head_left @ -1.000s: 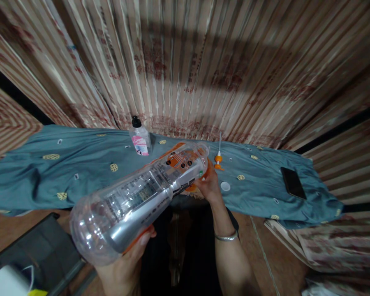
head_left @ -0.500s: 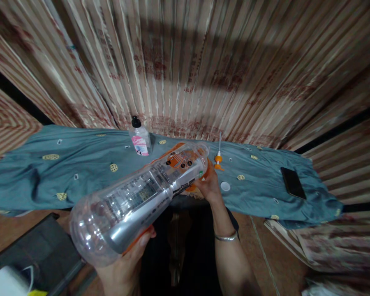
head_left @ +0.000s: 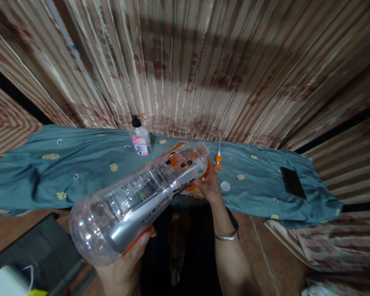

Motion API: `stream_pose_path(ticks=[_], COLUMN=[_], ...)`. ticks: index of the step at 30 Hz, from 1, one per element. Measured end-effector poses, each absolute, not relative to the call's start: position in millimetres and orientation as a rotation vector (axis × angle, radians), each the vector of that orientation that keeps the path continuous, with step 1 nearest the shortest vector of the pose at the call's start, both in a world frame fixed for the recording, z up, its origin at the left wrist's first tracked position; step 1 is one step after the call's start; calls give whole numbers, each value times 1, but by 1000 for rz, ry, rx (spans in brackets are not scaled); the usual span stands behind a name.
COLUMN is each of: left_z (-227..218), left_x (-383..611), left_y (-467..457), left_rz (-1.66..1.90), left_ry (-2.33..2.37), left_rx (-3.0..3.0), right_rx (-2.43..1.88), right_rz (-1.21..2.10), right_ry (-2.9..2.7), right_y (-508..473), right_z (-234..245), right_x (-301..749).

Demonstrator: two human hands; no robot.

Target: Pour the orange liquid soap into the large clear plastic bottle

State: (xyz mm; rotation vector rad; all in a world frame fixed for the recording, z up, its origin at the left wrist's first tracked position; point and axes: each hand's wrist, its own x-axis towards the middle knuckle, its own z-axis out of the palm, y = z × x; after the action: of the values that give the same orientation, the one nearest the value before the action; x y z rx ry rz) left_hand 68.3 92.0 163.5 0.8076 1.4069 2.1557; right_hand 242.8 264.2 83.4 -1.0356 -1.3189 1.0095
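A large clear plastic bottle (head_left: 142, 193) with an orange and silver label is held tilted across the view. Its broad base points to my lower left, its neck up to the right. My left hand (head_left: 126, 255) grips it from beneath near the base, with the thumb along the side. At the neck end, my right hand (head_left: 208, 181) is wrapped round the bottle, its fingers partly hidden behind it. Just right of that hand lie an orange pump head (head_left: 218, 160) with a white tube and a small white round cap (head_left: 225, 186).
A clear pump bottle (head_left: 141, 142) with a black top and pink label stands at the back left of the teal cloth (head_left: 89, 164). On the right lies a black phone (head_left: 292, 183). Striped curtains (head_left: 179, 61) hang behind. A dark surface (head_left: 37, 255) is at lower left.
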Motion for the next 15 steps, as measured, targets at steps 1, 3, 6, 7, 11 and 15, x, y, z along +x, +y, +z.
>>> stream_pose_path(ticks=[1, 3, 6, 7, 11, 15], left_z=[164, 166, 165, 163, 154, 156], left_x=[69, 69, 68, 66, 60, 64], left_y=[92, 92, 91, 91, 88, 90], left_rz=[2152, 2152, 2179, 2172, 2150, 2176], left_ry=[1402, 1390, 1367, 1351, 1294, 1386], left_rx=[811, 812, 786, 791, 805, 759], right_rx=[-1032, -1038, -1048, -1045, -1034, -1026], right_rz=[1010, 1008, 1010, 1012, 1000, 976], right_ry=[-1326, -1338, -1336, -1332, -1327, -1342], right_y=[264, 265, 265, 265, 264, 265], right_z=[84, 84, 85, 85, 83, 80], right_x=[243, 244, 245, 245, 245, 245])
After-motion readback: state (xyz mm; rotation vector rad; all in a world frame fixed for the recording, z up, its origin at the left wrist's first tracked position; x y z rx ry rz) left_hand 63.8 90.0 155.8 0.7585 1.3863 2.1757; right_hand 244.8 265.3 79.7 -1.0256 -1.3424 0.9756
